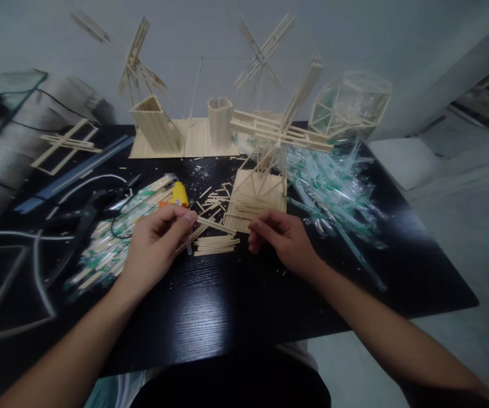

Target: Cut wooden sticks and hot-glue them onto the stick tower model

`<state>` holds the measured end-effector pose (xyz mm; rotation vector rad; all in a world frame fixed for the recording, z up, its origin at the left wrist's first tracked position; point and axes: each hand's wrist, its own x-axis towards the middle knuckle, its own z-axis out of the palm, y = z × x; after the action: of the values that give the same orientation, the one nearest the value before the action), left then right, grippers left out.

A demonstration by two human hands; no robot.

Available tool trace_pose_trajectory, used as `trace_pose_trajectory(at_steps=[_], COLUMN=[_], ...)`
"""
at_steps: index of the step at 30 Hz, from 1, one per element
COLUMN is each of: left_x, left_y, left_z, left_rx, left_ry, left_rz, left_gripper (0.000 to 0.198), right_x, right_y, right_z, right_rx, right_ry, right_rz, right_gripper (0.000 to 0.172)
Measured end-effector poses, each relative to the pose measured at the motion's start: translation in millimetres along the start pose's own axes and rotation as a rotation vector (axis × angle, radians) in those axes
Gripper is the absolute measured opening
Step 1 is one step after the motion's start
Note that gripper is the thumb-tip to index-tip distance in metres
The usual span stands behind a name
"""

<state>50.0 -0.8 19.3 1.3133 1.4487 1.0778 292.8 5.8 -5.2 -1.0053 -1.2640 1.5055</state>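
Left grip: left hand (154, 246) pinched closed on a thin wooden stick (212, 225); the stick points to 3 o'clock over the table (236, 306)
Right grip: right hand (280, 238) curled below the flat stick panel (256, 195); can't tell if it holds anything
Tip: probably best to pinch near the stick's end and keep it level
Writing: green print on plastic wrappers (337, 192) at 2 o'clock; unreadable

A black table (236, 306) is carrying everything. Along its far edge a stick windmill (154, 127) and a fluted stick cup (220, 122) are standing on a flat stick base, with a taller windmill (262, 56) rising beside them. A polyhedral stick frame (348, 105) is sitting at the far right corner. Clear wrappers (333, 192) are spreading along the right edge. A yellow tool (179, 194) is lying mid-table, while a blue ruler (74, 175) and a white cable (35, 266) are lying toward the left edge.
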Motion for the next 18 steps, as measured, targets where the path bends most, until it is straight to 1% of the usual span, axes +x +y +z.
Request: trace_pose_trajectory(at_steps=[3, 5, 7, 9, 13, 18], left_x=[-1.5, -2.8, -4.3, -5.9, -9.0, -11.4], left_y=[-1.9, -3.0, -3.2, -2.5, -0.5, -0.9], left_z=[2.3, 4.1, 6.4, 9.2, 12.8, 12.1], left_rx=[-0.022, -0.032, -0.024, 0.003, 0.056, 0.115], left_ry=[0.003, -0.001, -0.012, -0.028, -0.042, -0.058], left_rz=[-0.014, -0.015, -0.006, 0.013, 0.054, 0.140], left_gripper=[0.022, 0.022, 0.023, 0.025, 0.028, 0.025], right_x=[-2.8, -5.4, -7.7, -8.9, -8.2, -4.5], right_y=[2.4, 4.1, 5.5, 6.6, 5.6, 0.1], right_z=[1.6, 3.5, 5.6, 7.4, 9.0, 6.9], right_rx=[-0.076, -0.177, -0.267, -0.291, -0.213, 0.014], right_ry=[-0.031, -0.033, -0.027, -0.024, -0.072, -0.112], right_rz=[0.007, -0.054, -0.127, -0.157, -0.083, 0.076], right_gripper=[0.035, 0.035, 0.031, 0.030, 0.032, 0.034])
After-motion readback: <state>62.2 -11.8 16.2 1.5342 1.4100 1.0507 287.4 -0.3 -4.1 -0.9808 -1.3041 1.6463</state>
